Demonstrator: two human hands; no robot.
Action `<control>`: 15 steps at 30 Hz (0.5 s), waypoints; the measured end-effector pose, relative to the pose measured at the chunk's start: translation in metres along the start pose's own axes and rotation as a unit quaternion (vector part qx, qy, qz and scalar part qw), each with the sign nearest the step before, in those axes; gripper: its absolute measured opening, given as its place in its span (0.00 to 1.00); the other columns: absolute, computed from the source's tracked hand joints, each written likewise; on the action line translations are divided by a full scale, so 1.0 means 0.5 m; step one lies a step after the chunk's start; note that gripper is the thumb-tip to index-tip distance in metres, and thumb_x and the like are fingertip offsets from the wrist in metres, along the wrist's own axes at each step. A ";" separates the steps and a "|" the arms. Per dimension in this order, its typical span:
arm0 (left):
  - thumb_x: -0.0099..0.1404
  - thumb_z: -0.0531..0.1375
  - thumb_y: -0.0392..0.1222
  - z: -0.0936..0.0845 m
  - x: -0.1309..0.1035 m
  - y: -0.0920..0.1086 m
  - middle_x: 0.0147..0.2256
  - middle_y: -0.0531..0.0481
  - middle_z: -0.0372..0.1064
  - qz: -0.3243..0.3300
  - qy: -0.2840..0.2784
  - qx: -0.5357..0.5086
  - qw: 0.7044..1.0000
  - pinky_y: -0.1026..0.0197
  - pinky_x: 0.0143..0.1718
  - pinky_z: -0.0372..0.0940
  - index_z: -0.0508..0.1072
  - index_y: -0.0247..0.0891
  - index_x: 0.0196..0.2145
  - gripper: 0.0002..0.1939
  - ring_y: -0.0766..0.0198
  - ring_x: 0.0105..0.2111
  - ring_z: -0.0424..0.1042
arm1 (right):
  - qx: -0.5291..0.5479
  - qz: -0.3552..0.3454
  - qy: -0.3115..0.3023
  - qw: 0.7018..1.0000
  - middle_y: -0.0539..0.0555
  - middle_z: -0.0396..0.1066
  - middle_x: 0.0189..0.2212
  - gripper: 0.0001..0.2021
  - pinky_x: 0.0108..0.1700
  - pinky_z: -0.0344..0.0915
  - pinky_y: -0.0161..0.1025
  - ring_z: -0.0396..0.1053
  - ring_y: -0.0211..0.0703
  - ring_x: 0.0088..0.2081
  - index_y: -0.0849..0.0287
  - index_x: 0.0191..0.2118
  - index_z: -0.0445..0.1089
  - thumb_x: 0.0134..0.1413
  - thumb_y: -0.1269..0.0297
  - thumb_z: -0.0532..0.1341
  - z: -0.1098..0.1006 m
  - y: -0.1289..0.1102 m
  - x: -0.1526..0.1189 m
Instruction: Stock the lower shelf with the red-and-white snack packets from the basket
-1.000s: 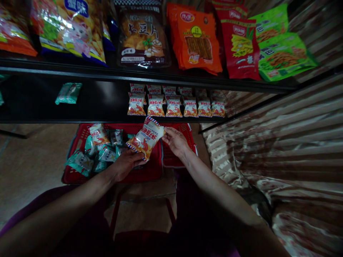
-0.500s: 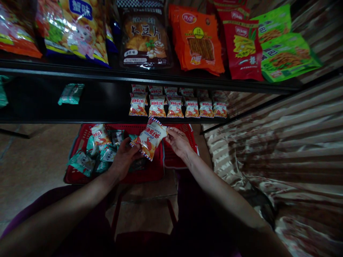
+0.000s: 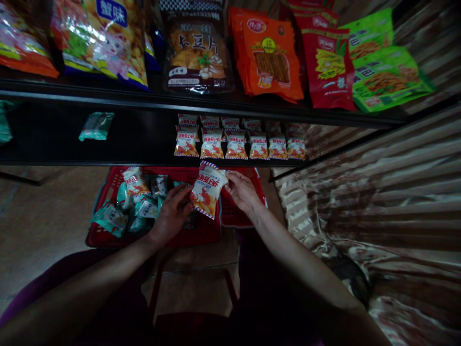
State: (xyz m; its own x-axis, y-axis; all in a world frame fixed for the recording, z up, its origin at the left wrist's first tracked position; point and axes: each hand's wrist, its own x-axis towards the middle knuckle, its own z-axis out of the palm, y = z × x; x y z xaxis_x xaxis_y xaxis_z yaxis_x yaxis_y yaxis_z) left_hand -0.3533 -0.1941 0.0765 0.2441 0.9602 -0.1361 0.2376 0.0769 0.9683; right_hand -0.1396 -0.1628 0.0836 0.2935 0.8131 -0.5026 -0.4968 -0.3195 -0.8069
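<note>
A small white-and-orange snack bag with a shrimp picture is held above the red basket, nearly upright. My right hand pinches its upper right side between thumb and fingers. At the bag's left edge, my left hand has thumb and fingers closed against it; the fingertips are partly hidden. Beneath the hands, the red basket contains several green snack packets and another white-and-orange snack bag. Just beyond, matching bags stand in rows on the lower black shelf.
A green packet lies on the lower shelf's left. Larger bags line the upper shelf, including an orange pack and a red pack. Another red basket adjoins at right. Striped curtain fabric hangs on the right.
The held snack bag has turned more upright and shifted slightly right and down. My left hand's fingers have moved from its lower left corner up along its left edge.
</note>
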 end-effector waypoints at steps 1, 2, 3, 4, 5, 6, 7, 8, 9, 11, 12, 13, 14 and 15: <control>0.59 0.58 0.36 -0.001 -0.002 0.001 0.57 0.46 0.57 0.018 -0.017 0.015 1.000 0.54 0.57 0.58 0.69 0.45 0.52 0.22 0.56 0.57 0.60 | 0.000 0.000 0.001 1.000 0.43 0.69 0.20 0.12 0.25 0.61 0.26 0.64 0.28 0.24 0.58 0.22 0.68 0.30 0.65 0.72 0.000 -0.001 0.000; 0.59 0.58 0.36 -0.001 -0.004 0.002 0.57 0.46 0.58 0.037 -0.033 0.028 0.998 0.54 0.58 0.57 0.67 0.45 0.54 0.24 0.57 0.57 0.59 | 0.001 0.000 0.001 1.000 0.43 0.69 0.20 0.11 0.25 0.61 0.26 0.64 0.28 0.23 0.58 0.22 0.68 0.30 0.65 0.72 0.000 -0.003 0.000; 0.59 0.57 0.35 -0.001 -0.006 0.005 0.58 0.46 0.58 0.054 -0.048 0.037 0.997 0.54 0.59 0.55 0.65 0.46 0.56 0.26 0.57 0.57 0.59 | 0.003 0.000 0.001 1.000 0.43 0.69 0.20 0.11 0.24 0.61 0.26 0.64 0.28 0.23 0.58 0.22 0.69 0.30 0.65 0.72 0.000 -0.003 0.000; 0.59 0.57 0.34 0.000 -0.008 0.009 0.58 0.47 0.58 0.068 -0.063 0.044 0.995 0.54 0.60 0.54 0.63 0.46 0.57 0.28 0.57 0.58 0.58 | 0.003 0.000 0.000 1.000 0.43 0.69 0.20 0.11 0.24 0.60 0.25 0.64 0.27 0.23 0.58 0.22 0.68 0.30 0.65 0.72 -0.001 -0.003 0.001; 0.58 0.58 0.34 0.001 -0.010 0.013 0.59 0.47 0.57 0.076 -0.076 0.049 0.993 0.54 0.60 0.52 0.62 0.46 0.58 0.29 0.58 0.58 0.57 | 0.003 0.000 0.000 1.000 0.43 0.69 0.20 0.11 0.24 0.60 0.25 0.64 0.27 0.23 0.58 0.22 0.68 0.31 0.66 0.71 -0.001 -0.003 0.001; 0.58 0.58 0.33 0.002 -0.012 0.016 0.59 0.47 0.57 0.079 -0.085 0.050 0.992 0.54 0.61 0.51 0.62 0.47 0.58 0.30 0.57 0.59 0.57 | 0.001 -0.001 0.000 1.000 0.43 0.68 0.20 0.11 0.24 0.60 0.25 0.64 0.27 0.23 0.58 0.22 0.68 0.31 0.66 0.71 -0.001 -0.002 0.001; 0.57 0.59 0.33 0.003 -0.013 0.019 0.59 0.47 0.57 0.076 -0.091 0.049 0.992 0.53 0.61 0.51 0.62 0.47 0.58 0.31 0.57 0.59 0.57 | -0.002 -0.002 -0.001 1.000 0.43 0.68 0.20 0.11 0.24 0.60 0.25 0.64 0.27 0.23 0.58 0.22 0.68 0.32 0.66 0.71 -0.001 -0.002 0.001; 0.56 0.60 0.33 0.005 -0.015 0.021 0.59 0.47 0.57 0.070 -0.093 0.048 0.992 0.53 0.61 0.51 0.63 0.47 0.57 0.31 0.56 0.59 0.57 | -0.005 -0.002 -0.001 1.000 0.43 0.68 0.20 0.11 0.24 0.60 0.25 0.64 0.27 0.23 0.58 0.22 0.68 0.32 0.65 0.71 -0.001 -0.001 0.000; 0.55 0.60 0.33 0.006 -0.015 0.022 0.59 0.46 0.58 0.062 -0.093 0.049 0.993 0.52 0.60 0.51 0.63 0.47 0.57 0.31 0.55 0.58 0.57 | -0.009 -0.003 -0.002 1.000 0.43 0.69 0.20 0.11 0.24 0.61 0.25 0.64 0.27 0.23 0.58 0.22 0.68 0.32 0.65 0.71 -0.001 0.000 -0.001; 0.54 0.62 0.35 0.008 -0.017 0.020 0.58 0.45 0.59 0.052 -0.089 0.066 0.993 0.50 0.59 0.53 0.63 0.47 0.57 0.32 0.53 0.58 0.58 | -0.016 -0.003 -0.007 1.000 0.43 0.69 0.20 0.11 0.24 0.61 0.26 0.63 0.27 0.22 0.58 0.22 0.69 0.32 0.64 0.71 0.002 0.001 -0.004; 0.54 0.63 0.36 0.009 -0.018 0.018 0.58 0.44 0.58 0.051 -0.085 0.083 0.992 0.49 0.59 0.53 0.62 0.47 0.58 0.34 0.51 0.57 0.59 | -0.018 -0.003 -0.012 1.000 0.43 0.69 0.20 0.11 0.24 0.62 0.26 0.63 0.27 0.22 0.58 0.22 0.69 0.31 0.64 0.71 0.004 0.001 -0.007; 0.54 0.63 0.37 0.010 -0.018 0.016 0.58 0.44 0.58 0.051 -0.079 0.104 0.990 0.48 0.59 0.54 0.61 0.47 0.59 0.35 0.50 0.57 0.59 | -0.020 -0.003 -0.019 1.000 0.43 0.68 0.20 0.12 0.25 0.62 0.26 0.63 0.27 0.22 0.58 0.23 0.69 0.30 0.63 0.72 0.006 0.001 -0.009; 0.53 0.64 0.38 0.011 -0.019 0.014 0.59 0.43 0.57 0.051 -0.073 0.129 0.988 0.47 0.58 0.54 0.59 0.47 0.60 0.37 0.49 0.58 0.58 | -0.021 -0.002 -0.026 0.999 0.43 0.68 0.20 0.12 0.25 0.63 0.26 0.63 0.27 0.22 0.58 0.23 0.70 0.30 0.62 0.72 0.009 0.000 -0.012; 0.53 0.64 0.38 0.012 -0.020 0.013 0.59 0.42 0.56 0.052 -0.066 0.152 0.985 0.46 0.58 0.54 0.57 0.46 0.61 0.38 0.47 0.58 0.58 | -0.021 0.001 -0.033 0.999 0.43 0.68 0.20 0.13 0.26 0.63 0.26 0.63 0.27 0.23 0.58 0.23 0.70 0.29 0.62 0.73 0.011 0.000 -0.015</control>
State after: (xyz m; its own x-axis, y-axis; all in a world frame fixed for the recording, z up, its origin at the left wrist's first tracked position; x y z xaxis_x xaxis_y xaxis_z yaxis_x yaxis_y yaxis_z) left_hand -0.3485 -0.2050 0.0827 0.3961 0.9142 -0.0856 0.4714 -0.1225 0.8733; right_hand -0.1463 -0.1659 0.0892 0.2374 0.8428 -0.4831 -0.4618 -0.3396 -0.8194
